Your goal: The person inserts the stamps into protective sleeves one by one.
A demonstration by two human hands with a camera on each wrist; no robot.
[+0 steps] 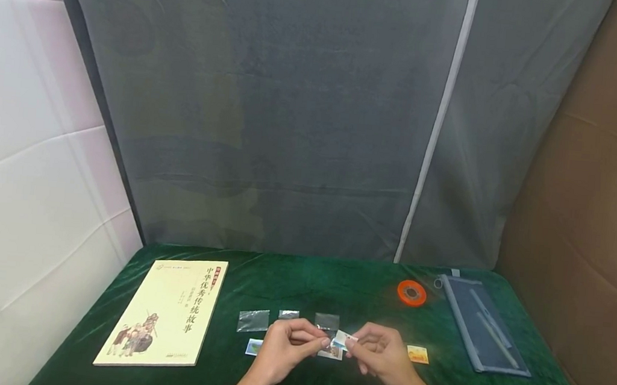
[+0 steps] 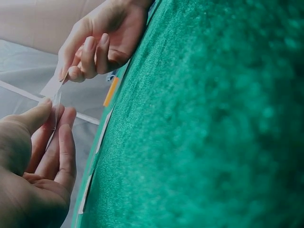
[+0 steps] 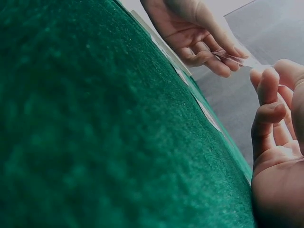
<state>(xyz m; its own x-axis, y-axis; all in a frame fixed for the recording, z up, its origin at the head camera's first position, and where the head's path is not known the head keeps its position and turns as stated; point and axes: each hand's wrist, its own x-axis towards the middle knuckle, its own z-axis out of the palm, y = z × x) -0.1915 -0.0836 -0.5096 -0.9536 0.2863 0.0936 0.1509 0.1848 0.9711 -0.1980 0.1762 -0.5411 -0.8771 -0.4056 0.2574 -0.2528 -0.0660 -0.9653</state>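
Over the green cloth, my left hand (image 1: 286,349) pinches a small clear plastic sleeve (image 2: 56,100) between thumb and fingers. A small stamp-like picture card (image 1: 343,340) with a white edge is pinched by my right hand (image 1: 382,352). Card and sleeve meet between the two hands; whether the card's edge lies inside the sleeve I cannot tell. Beneath the hands lies another picture card (image 1: 331,353), partly covered. A blue-green card (image 1: 253,346) is left of my left hand, and a yellow-orange card (image 1: 418,354) lies right of my right hand.
Clear sleeves (image 1: 253,320) lie in a row beyond the hands. At left is a cream book (image 1: 169,308) with Chinese lettering. An orange round object (image 1: 412,293) sits at back right, beside a blue mesh zip pouch (image 1: 485,327) holding slim items. Grey curtain (image 1: 292,125) hangs behind.
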